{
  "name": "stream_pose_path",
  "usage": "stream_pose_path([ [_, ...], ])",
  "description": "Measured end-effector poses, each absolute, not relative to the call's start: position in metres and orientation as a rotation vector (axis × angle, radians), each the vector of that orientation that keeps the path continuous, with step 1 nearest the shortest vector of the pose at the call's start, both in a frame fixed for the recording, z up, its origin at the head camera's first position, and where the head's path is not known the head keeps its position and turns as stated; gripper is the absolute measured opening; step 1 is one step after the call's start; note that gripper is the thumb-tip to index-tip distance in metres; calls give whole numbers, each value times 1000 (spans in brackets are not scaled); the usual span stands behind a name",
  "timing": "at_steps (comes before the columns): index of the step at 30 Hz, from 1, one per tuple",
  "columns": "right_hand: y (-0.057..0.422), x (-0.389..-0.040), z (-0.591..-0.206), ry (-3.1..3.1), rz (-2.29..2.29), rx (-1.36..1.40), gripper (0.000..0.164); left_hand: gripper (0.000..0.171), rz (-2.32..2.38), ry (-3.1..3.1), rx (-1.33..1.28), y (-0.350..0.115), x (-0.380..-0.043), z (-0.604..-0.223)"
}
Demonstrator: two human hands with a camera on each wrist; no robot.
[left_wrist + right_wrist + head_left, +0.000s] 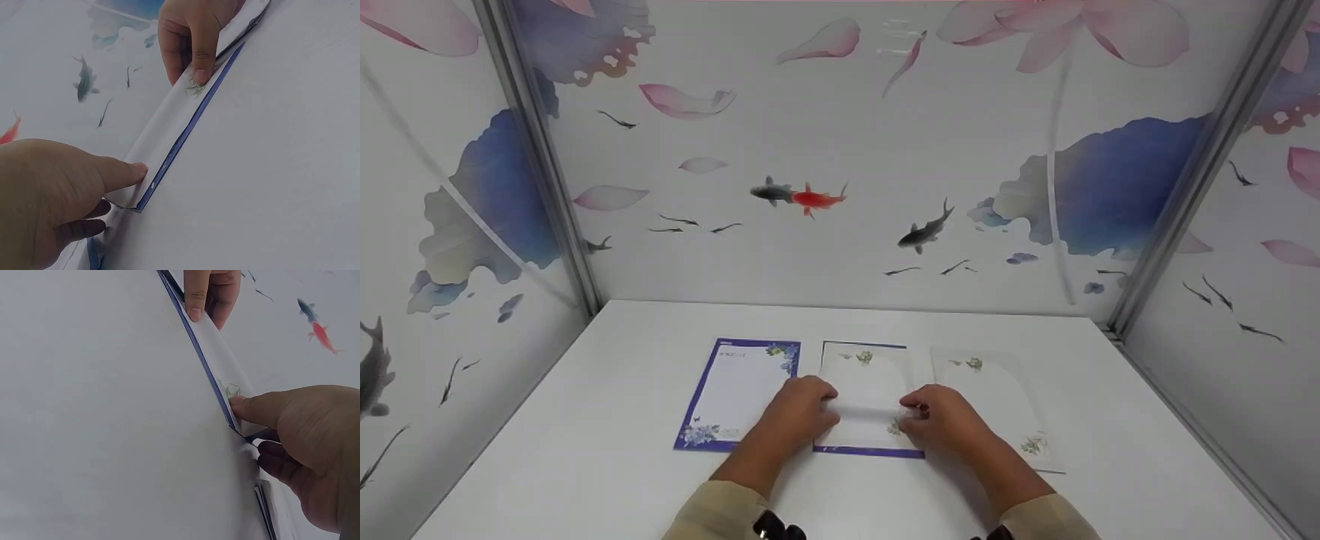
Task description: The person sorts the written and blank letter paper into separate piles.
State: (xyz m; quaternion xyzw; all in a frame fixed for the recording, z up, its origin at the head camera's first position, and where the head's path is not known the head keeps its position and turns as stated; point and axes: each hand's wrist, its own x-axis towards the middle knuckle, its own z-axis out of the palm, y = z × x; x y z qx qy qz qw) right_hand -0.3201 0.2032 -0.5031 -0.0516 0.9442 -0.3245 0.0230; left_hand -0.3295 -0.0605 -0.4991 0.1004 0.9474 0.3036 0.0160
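In the head view a cream sheet of paper (870, 379) with pale green flower prints lies over a blue-bordered sheet (870, 451), whose blue edge shows along the front and back. My left hand (801, 412) pinches the cream sheet at its left side, thumb on top and fingers at the edge. On the opposite side my right hand (949, 418) grips it the same way, its thumb beside the green print. Between the hands the paper bends in a soft fold. Both wrist views show the thumbs (138, 171) pressing the paper near the blue strip (205, 363).
To the left lies another blue-bordered sheet (742, 394) with blue flowers in its corners. On the right is more cream flowered paper (990, 405). The white table (607, 375) is enclosed by printed panels (840, 135) at the back and sides, with metal posts at the corners.
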Motion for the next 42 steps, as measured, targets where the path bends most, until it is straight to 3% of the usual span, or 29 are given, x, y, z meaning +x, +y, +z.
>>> stream_pose_path([
  [14, 198, -318, -501, 2925, -1151, 20, 23, 35, 1070, 2921, 162, -55, -329, -496],
  [21, 196, -320, -498, 2770, -1445, 287, 53, 45, 1318, 2884, -66, -47, -334, -497],
  [24, 195, -321, -497, 2719, -1465, 329, 59, 47, 1379, 2846, -125, -46, -335, -497],
  [42, 194, -316, -499, 2741, -1480, 311, 45, 50, 1383, 2762, -103, -47, -330, -498],
])
